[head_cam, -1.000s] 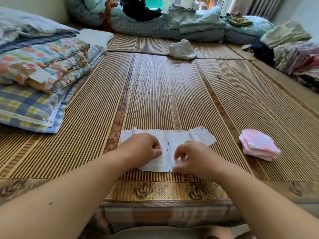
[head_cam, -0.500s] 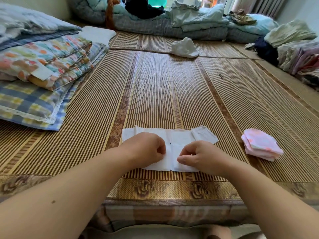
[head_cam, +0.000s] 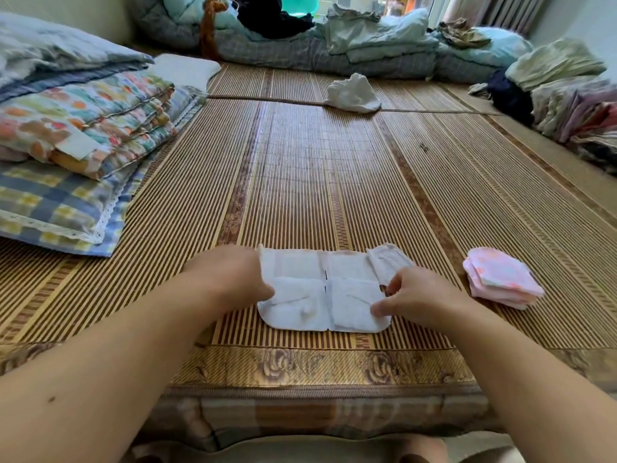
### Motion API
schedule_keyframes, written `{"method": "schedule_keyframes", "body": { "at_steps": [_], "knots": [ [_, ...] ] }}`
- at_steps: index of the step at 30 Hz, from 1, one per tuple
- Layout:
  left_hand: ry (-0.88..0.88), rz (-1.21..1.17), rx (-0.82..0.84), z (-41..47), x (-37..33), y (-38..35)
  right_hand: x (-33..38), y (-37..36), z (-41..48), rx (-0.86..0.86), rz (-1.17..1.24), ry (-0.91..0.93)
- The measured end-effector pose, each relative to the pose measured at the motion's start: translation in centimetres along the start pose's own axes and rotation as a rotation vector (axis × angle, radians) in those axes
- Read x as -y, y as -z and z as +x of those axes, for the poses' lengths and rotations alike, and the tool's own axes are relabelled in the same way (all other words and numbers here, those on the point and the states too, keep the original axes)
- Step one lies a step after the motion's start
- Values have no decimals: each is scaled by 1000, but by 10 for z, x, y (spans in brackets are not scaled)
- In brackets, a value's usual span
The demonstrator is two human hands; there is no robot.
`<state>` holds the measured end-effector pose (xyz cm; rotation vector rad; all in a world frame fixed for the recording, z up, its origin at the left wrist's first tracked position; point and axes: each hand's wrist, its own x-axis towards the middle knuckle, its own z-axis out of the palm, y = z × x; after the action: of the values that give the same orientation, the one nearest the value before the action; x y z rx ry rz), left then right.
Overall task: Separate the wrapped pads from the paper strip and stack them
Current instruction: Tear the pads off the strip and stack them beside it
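Note:
A white paper strip [head_cam: 325, 289] lies flat on the bamboo mat [head_cam: 300, 182] near its front edge, creased into several panels with a seam down the middle. My left hand [head_cam: 233, 279] grips the strip's left edge. My right hand [head_cam: 414, 295] pinches its right edge, fingers curled, with the thumb on the lower right corner. A small stack of pink wrapped pads [head_cam: 502, 282] sits on the mat to the right of my right hand, apart from the strip.
Folded quilts and a checked pillow [head_cam: 63, 155] lie at the left. A crumpled white cloth [head_cam: 354, 93] sits further back on the mat. Bedding [head_cam: 334, 41] lines the far side and folded clothes [head_cam: 567, 95] the right.
Both hands have slid outward from the strip's middle to its left and right edges, uncovering the centre panels. The pink stack has not moved.

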<state>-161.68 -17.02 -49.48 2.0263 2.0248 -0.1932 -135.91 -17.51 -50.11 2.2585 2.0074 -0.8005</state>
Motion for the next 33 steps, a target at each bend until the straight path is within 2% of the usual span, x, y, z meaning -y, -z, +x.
{"method": "schedule_keyframes", "body": {
  "at_steps": [4,11,23,28,33],
  "knots": [
    [-36,-100,87,-1,5,-9,1,-4,1,39,14,-10],
    [-42,-171,-19,-10,8,-19,2,-10,-3,-17,15,35],
    [-47,-184,73,-12,-3,-22,-3,-17,-9,-100,57,185],
    [-42,-301,-1,-15,-2,-19,-11,-12,-9,-139,303,165],
    [-30,-624,2,-18,-2,-16,-15,-6,-6,-63,617,56]
  ]
}}
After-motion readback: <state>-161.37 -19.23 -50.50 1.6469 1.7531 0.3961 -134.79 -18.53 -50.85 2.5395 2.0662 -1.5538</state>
